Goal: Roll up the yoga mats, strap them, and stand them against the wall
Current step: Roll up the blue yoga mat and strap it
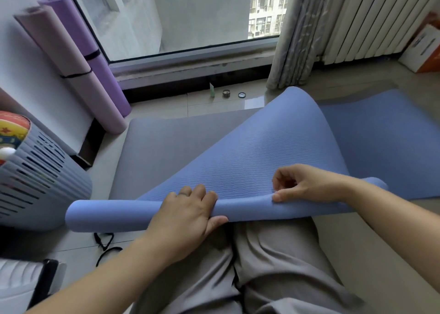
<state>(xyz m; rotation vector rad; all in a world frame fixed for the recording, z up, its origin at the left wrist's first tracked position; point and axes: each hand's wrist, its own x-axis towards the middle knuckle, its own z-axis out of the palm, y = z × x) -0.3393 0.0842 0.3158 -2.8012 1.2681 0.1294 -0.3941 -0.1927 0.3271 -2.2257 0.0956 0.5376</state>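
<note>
The blue mat (262, 152) lies on the floor (214, 104) in front of the window. It is blue with a fine wave texture on one side and grey on the other. Its near end is rolled into a thin tube across the person's lap, and the sheet rises from this tube in a curve. At the left stands a grey slotted basket (42, 182). Behind it a lilac mat (69, 68) and a purple mat (95, 59), both rolled and each tied with a thin black band, lean against the wall (28, 80). The left hand (188, 216) grips the tube, fingers curled over the top and thumb under it. The right hand (302, 185) pinches the tube's top with curled fingers and thumb. A box (421, 49) at the far right has print too blurred to read. A black strap (104, 244) lies on the floor below the tube.
</note>
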